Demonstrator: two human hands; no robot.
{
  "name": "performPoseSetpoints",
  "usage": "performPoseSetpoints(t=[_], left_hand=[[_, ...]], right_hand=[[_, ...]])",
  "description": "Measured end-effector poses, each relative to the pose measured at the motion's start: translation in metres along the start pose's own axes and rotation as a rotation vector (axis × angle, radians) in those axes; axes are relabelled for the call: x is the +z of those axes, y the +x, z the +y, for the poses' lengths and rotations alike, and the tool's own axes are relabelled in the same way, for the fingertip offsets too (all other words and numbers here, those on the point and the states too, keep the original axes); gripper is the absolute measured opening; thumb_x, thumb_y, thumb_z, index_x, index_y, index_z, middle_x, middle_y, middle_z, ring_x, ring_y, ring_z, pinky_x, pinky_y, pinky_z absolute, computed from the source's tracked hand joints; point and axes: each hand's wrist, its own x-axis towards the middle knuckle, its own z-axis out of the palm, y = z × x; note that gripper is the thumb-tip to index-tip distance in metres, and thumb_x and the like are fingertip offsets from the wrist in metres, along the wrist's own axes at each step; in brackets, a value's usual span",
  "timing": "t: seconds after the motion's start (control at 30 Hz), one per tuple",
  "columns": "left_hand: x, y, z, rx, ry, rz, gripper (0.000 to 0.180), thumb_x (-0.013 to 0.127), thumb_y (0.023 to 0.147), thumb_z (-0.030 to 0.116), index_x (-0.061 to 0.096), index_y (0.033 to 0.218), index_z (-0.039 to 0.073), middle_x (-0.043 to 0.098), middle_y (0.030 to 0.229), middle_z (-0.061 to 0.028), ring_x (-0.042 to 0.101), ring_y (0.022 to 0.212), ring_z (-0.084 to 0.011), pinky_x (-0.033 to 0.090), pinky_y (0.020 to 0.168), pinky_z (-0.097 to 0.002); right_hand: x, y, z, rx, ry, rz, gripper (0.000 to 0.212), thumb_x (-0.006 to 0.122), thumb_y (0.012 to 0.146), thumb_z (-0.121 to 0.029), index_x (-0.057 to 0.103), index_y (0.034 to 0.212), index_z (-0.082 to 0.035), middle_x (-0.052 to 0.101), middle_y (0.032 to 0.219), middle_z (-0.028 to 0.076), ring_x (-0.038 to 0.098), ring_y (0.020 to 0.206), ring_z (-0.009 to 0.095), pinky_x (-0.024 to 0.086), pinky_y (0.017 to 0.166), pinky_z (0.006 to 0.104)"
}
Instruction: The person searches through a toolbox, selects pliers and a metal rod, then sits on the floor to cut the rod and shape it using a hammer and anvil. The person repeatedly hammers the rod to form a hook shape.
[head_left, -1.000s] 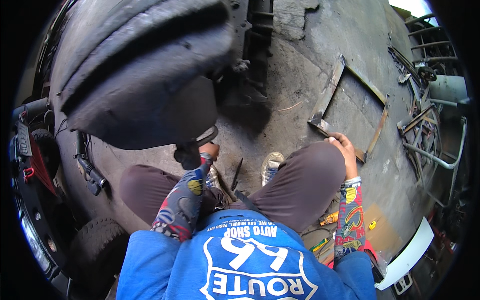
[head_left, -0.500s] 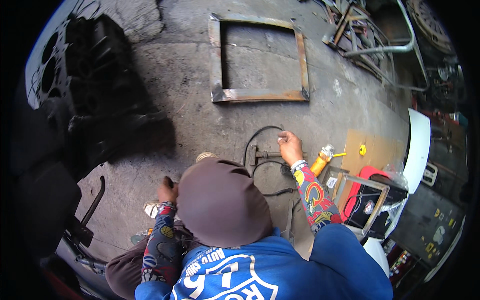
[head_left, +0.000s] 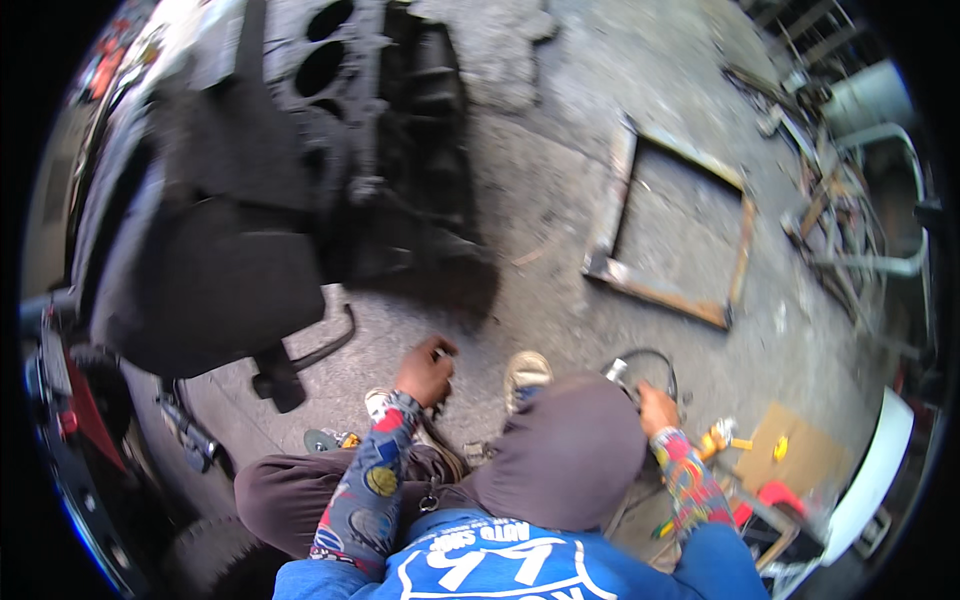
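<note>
My left hand (head_left: 426,370) is held over the floor in front of my left knee, its fingers curled. What they hold, if anything, is too small to name. Beside my right knee, my right hand (head_left: 657,408) is closed round what looks like a hammer (head_left: 616,370), whose blurred silvery head points away to the left. A black cable (head_left: 672,372) loops on the floor past that hand. Close by on the right lies a yellow angle grinder (head_left: 715,438). Farther off, a rectangular welded metal frame (head_left: 660,283) lies flat on the concrete.
A dark engine block (head_left: 425,150) and a black seat-like bulk (head_left: 210,290) stand at the left. A yellow tape measure (head_left: 780,447) rests on cardboard (head_left: 800,430) at the right, near a white panel (head_left: 880,460). Scrap metal (head_left: 830,210) is piled at the far right.
The view has swung left, shifting the floor things rightward. My right hand now grips the hammer that lay beside it. My left hand has moved forward from the knee.
</note>
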Motion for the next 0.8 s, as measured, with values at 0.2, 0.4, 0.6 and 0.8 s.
performPoseSetpoints(t=[0.2,0.4,0.6,0.8], left_hand=[[-0.027,-0.077,0.093,0.264,-0.165,-0.549,0.035,0.050,0.090,0.002,0.072,0.117,0.009,0.067,0.077,-0.0025,0.061,0.069,-0.0092,0.053,0.066,-0.0277],[-0.065,-0.167,0.209,1.133,-0.272,-0.531,0.035,0.046,0.092,0.003,0.069,0.117,0.002,0.062,0.088,-0.0084,0.059,0.072,-0.0164,0.048,0.067,-0.0304],[-0.103,-0.242,0.260,1.183,0.011,-0.093,0.059,0.072,0.089,0.018,0.051,0.140,-0.001,0.053,0.094,-0.0167,0.058,0.081,-0.0289,0.049,0.072,-0.0378],[-0.137,-0.282,0.255,1.304,0.093,0.116,0.052,0.074,0.082,0.015,0.052,0.125,-0.004,0.050,0.100,-0.0185,0.058,0.086,-0.0346,0.050,0.075,-0.0407]], right_hand=[[-0.168,0.018,-0.093,-0.241,0.909,0.411,0.030,0.064,0.099,-0.030,0.065,0.109,-0.002,0.058,0.070,0.001,0.051,0.055,0.009,0.039,0.051,0.0253],[-0.307,-0.018,-0.242,-0.646,1.415,0.522,0.043,0.056,0.103,-0.043,0.054,0.124,-0.005,0.048,0.062,-0.001,0.042,0.048,0.006,0.034,0.042,0.0216],[-0.340,-0.123,-0.353,-1.032,1.636,0.164,0.046,0.051,0.103,-0.053,0.047,0.099,-0.007,0.049,0.072,0.006,0.048,0.061,0.014,0.044,0.056,0.0303],[-0.354,-0.189,-0.421,-1.364,1.151,0.296,0.044,0.053,0.103,-0.045,0.050,0.117,-0.003,0.055,0.125,0.022,0.054,0.117,0.027,0.039,0.102,0.0433]])
